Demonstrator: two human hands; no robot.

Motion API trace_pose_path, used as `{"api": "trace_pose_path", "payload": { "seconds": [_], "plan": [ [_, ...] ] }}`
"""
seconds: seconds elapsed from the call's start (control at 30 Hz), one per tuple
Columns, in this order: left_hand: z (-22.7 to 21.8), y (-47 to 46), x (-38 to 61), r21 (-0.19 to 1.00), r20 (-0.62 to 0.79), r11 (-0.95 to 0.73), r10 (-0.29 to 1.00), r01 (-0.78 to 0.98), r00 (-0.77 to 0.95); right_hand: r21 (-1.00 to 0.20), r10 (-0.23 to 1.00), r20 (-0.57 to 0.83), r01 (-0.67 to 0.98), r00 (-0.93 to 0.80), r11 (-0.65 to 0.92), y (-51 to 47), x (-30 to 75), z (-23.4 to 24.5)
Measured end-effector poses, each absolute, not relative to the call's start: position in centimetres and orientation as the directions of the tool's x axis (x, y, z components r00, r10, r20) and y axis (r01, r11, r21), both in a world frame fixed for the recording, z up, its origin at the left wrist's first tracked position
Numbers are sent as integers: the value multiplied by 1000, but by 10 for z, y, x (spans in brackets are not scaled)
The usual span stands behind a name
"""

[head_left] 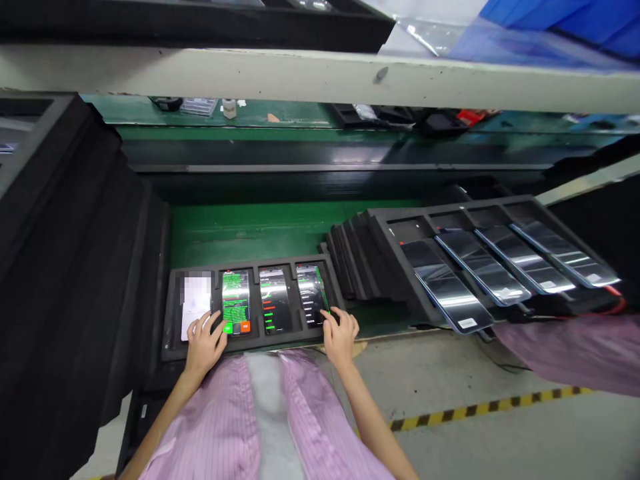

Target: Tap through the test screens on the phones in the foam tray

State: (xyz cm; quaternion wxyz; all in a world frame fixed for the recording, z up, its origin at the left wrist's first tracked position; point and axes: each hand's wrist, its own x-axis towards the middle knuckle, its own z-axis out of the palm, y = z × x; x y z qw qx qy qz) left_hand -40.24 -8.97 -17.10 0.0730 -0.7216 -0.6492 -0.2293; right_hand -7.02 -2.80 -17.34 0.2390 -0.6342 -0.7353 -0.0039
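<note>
A black foam tray (293,341) lies in front of me with several smartphones in its slots, screens lit. My left hand (203,343) rests over the lower ends of the phone with a white screen (196,310) and the phone with green text and green and orange buttons (235,297). Its fingers are spread, and a fingertip is at the green button. To their right lies a phone with red and green lines (274,303). My right hand (341,335) is at the lower right edge of the rightmost phone (311,297), fingers apart, holding nothing.
On the right, a tilted foam tray (400,230) holds several dark-screened phones (455,287) atop stacked trays (355,250). Tall black tray stacks (65,267) stand on the left. A pale shelf beam (300,77) crosses above the green bench (250,223). A pink sleeve (565,353) shows at right.
</note>
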Motion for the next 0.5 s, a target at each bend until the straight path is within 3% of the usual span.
{"api": "trace_pose_path", "payload": {
  "seconds": [0.13,0.3,0.5],
  "plan": [
    [-183,-102,-407,197,479,-224,872,954,106,-288,934,323,925,-149,247,-44,-70,-173],
    [-182,-103,-406,195,470,-204,878,959,91,-217,931,285,931,-227,293,-45,-73,-171],
    [-163,-97,-401,196,444,-170,893,966,67,-227,899,368,915,-238,335,-36,-88,-169]
  ]
}}
